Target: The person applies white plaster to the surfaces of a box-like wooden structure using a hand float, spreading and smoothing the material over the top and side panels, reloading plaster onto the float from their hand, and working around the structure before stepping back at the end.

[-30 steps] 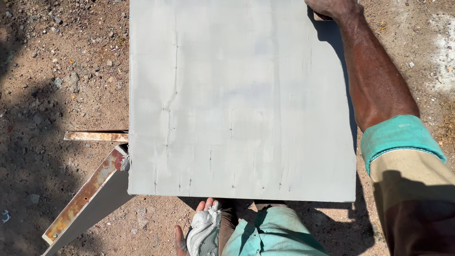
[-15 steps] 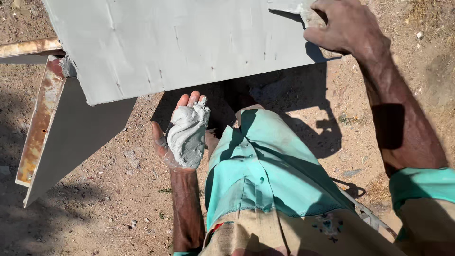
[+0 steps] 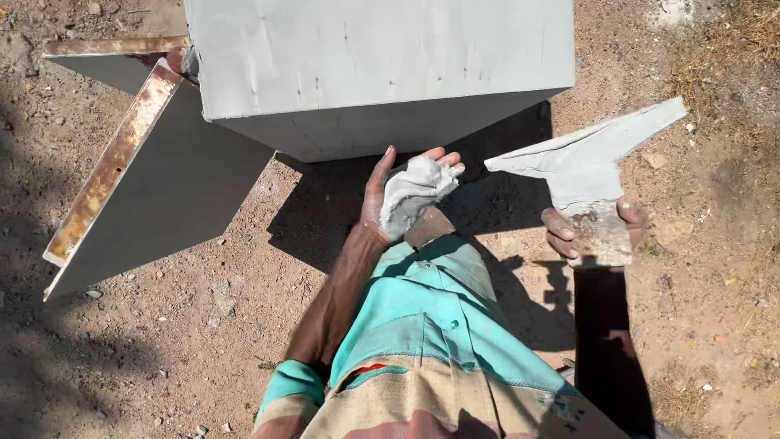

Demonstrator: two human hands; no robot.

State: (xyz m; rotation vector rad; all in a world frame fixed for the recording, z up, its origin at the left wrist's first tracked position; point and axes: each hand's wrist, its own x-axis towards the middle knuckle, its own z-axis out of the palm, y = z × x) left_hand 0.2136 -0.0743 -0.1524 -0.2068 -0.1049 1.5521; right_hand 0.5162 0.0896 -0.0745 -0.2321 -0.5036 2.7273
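Observation:
My left hand [image 3: 388,195] is held palm up just below the grey metal cabinet [image 3: 382,65], cupping a lump of grey putty [image 3: 414,191]. My right hand [image 3: 589,232] grips the handle of a wide putty knife [image 3: 581,162], whose blade is smeared with the same grey paste and points up and to the right, clear of the cabinet. The cabinet's flat top face fills the upper middle of the view, and its front side is in shadow.
An open grey cabinet door [image 3: 154,195] with a rusty edge [image 3: 110,162] hangs out at the left. The ground [image 3: 162,341] all around is bare dirt with small stones. Dry grass [image 3: 731,49] lies at the upper right. My teal shirt covers the bottom middle.
My right hand has come off the cabinet's far corner and now holds the putty knife out to the right. The view has shifted down, and the left hand with putty has risen closer to the cabinet.

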